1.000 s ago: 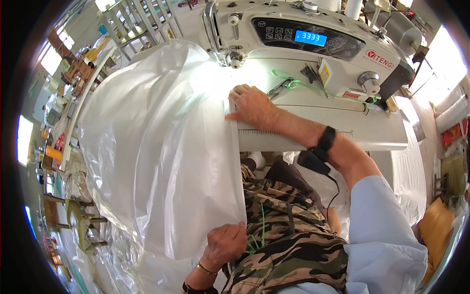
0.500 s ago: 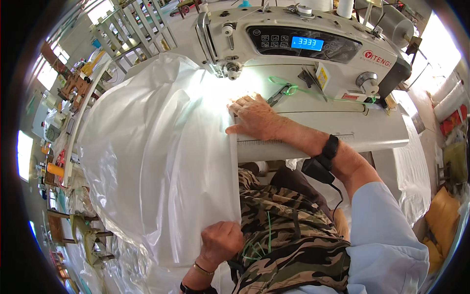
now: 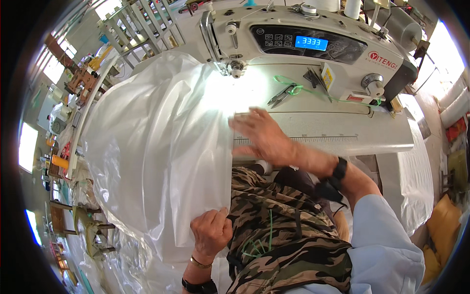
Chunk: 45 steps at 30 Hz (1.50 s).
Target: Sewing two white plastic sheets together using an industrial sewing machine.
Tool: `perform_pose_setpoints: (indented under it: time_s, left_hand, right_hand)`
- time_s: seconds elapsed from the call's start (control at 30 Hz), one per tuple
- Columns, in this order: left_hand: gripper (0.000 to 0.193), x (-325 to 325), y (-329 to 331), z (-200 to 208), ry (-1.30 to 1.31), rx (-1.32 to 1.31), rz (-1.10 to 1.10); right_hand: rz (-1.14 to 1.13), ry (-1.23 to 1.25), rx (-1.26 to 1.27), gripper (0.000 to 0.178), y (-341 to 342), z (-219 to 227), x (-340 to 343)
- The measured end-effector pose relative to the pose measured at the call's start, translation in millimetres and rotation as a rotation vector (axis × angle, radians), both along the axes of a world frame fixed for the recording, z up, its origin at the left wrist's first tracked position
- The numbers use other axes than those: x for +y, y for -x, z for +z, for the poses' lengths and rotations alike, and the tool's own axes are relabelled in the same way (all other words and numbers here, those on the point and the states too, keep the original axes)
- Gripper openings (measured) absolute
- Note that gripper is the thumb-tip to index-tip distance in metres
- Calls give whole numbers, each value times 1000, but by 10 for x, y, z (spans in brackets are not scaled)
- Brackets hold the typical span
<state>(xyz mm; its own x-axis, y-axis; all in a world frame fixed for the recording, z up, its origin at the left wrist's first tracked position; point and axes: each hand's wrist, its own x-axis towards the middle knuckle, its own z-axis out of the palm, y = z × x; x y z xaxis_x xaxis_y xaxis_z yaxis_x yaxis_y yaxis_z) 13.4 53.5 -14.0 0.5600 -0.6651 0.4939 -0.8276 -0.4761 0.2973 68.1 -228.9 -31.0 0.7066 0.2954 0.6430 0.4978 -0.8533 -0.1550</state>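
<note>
A large, glossy white plastic sheet (image 3: pixel 142 147) drapes over the left of the sewing machine's bed and hangs down in folds. At its lower right edge my left hand (image 3: pixel 211 231) is closed, gripping the sheet. My right hand (image 3: pixel 267 137) is at the front of the machine bed, beside the sheet's right edge, its thumb and fingers apart and slightly blurred. Whether its fingertips touch the sheet I cannot tell. Above the sheet is the head of the white sewing machine (image 3: pixel 236 68); glare hides the needle area.
Thread snips (image 3: pixel 281 95) with a green cord lie on the machine bed (image 3: pixel 333 117). Thread cones (image 3: pixel 353 9) stand on top at the back. A metal rack (image 3: pixel 147 29) is at the far left, and yellow-brown sacks (image 3: pixel 443 218) lie at the right.
My right hand has come back from near the needle area, down toward me. My left hand has shifted slightly left and up with the sheet's edge.
</note>
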Motion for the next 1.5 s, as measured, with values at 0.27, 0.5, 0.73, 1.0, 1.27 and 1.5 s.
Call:
perform_pose_setpoints:
  time_s: [0.27, 0.5, 0.73, 1.0, 1.27, 1.5]
  left_hand:
    - [25, -17, -2, -66, 2, 45, -29]
    - [25, -76, 76, -38, 5, 89, -16]
    - [25, -122, -12, 550, -17, 17, -52]
    - [23, 57, -361, 937, -75, -175, 1]
    - [23, 383, -422, 603, -73, -68, 81]
    - [21, 331, -410, 326, 59, 6, 35]
  right_hand:
    - [-22, -426, 433, 32, 567, -1091, 735]
    - [16, -304, 567, 30, -164, -1520, 1261]
    - [28, -342, 488, 30, -667, -1191, 1480]
    - [45, -367, 390, 30, -1509, -700, 1782]
    - [169, -302, 116, 30, -1174, -564, 1982]
    - [368, 211, 94, 27, -38, 224, 932]
